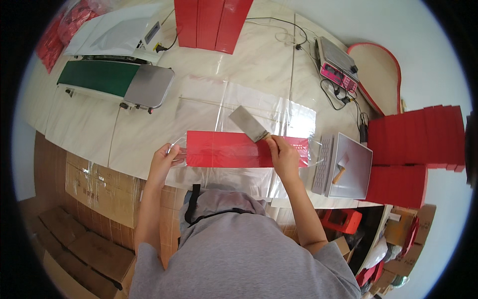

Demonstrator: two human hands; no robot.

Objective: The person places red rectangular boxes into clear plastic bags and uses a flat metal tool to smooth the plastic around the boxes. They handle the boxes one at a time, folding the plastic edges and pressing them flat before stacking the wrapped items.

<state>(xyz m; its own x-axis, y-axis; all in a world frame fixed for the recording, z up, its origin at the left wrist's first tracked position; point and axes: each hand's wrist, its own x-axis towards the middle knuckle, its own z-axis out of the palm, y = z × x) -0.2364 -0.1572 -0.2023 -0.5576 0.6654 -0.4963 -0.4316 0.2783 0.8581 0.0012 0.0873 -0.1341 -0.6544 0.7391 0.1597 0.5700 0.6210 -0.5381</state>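
A long, flat red piece [231, 149], possibly a box, lies crosswise before me inside a clear plastic sleeve [183, 142]. My left hand [164, 159] pinches the loose end of that sleeve, left of the red piece. In my right hand [285, 155] is a scraper [247, 122] with a wide metal blade and a wooden handle. Its blade slants up and left over the red piece's far edge; whether it touches, I cannot tell. Clear plastic sheeting [199, 112] is spread on the marbled table [142, 138] underneath.
A second scraper [340, 172] rests on a metal-topped box [356, 185] with a slotted side. Behind it are stacked red boxes [410, 138]. A digital scale [338, 61] with cables stands far right. A band sealer [99, 78] stands left, a red carton [213, 24] at the back.
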